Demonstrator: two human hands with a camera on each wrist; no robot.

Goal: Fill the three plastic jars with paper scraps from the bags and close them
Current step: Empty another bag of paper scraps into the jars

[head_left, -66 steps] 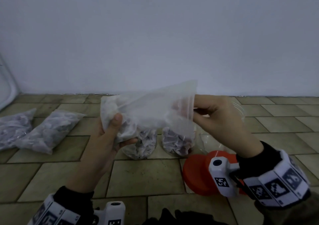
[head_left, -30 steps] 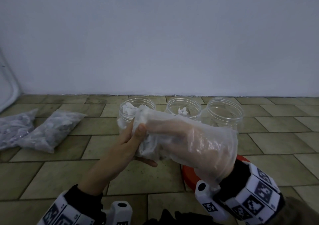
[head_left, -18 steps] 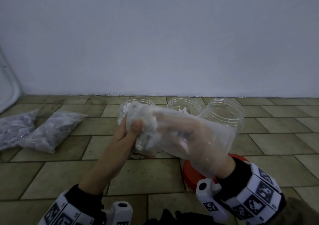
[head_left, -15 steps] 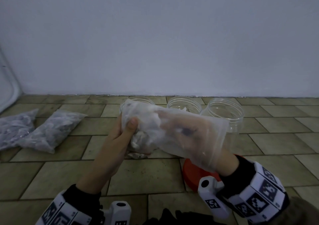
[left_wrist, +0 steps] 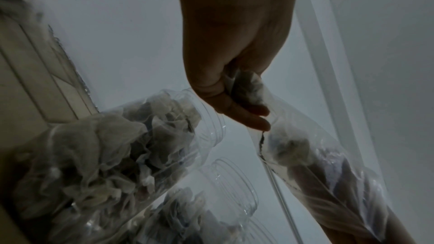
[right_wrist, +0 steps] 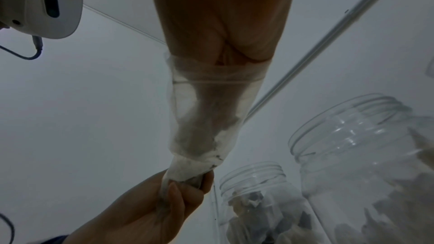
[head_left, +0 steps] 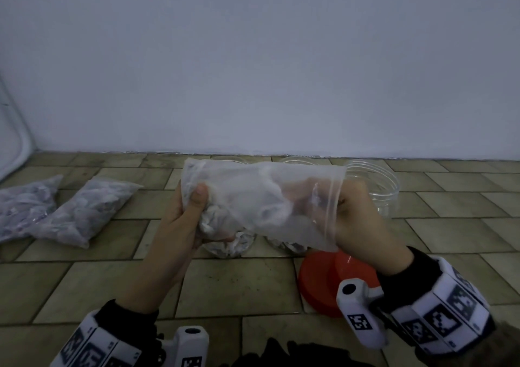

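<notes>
We note the bag [head_left: 261, 198] held level above the jars [head_left: 374, 186], long axis left–right: left hand [head_left: 183, 220] pinches its bunched closed end, right hand [head_left: 351, 220] sits inside the mouth, finger pose not discernible — scraps lie leftward.

We see a plain white wall [head_left: 253, 57] meeting a floor [head_left: 239, 282] of greenish-brown tiles. At the far left edge stands a curved white object [head_left: 11, 141] we cannot identify.
</notes>
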